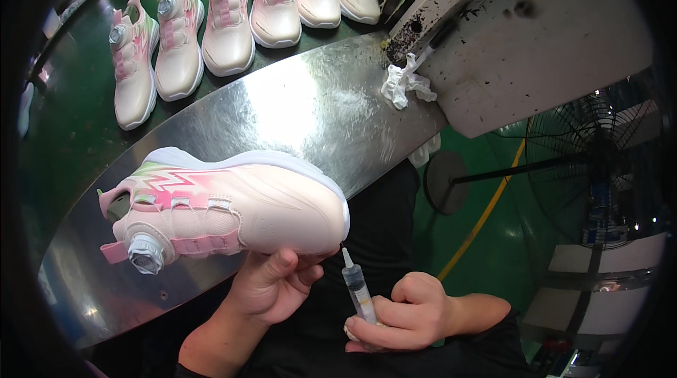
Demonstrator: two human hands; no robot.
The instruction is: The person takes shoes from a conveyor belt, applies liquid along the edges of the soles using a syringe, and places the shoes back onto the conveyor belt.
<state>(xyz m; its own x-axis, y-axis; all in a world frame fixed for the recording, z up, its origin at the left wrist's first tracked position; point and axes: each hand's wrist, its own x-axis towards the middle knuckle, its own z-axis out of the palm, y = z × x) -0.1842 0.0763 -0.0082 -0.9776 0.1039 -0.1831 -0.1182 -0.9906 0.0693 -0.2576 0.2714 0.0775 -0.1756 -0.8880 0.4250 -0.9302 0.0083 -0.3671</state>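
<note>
A pale pink sneaker (282, 198) with a white sole, pink straps and a silver dial lies on its side in the air, its toe to the right. My left hand (271, 286) grips it from below near the toe, fingers partly hidden behind it. In my right hand (405, 314) is a clear syringe (361, 297), fingers wrapped round its barrel. Its white tapered nozzle points up, with the dark tip close to the sole's edge at the toe. Whether tip and sole touch, I cannot tell.
A metal worktop (211, 124) runs under the sneaker. Beyond it, several matching sneakers (229, 32) stand in a row on a green surface. Crumpled white tissue (403, 83) lies by a stained pale panel (536, 39). A standing fan (596, 159) is at the right.
</note>
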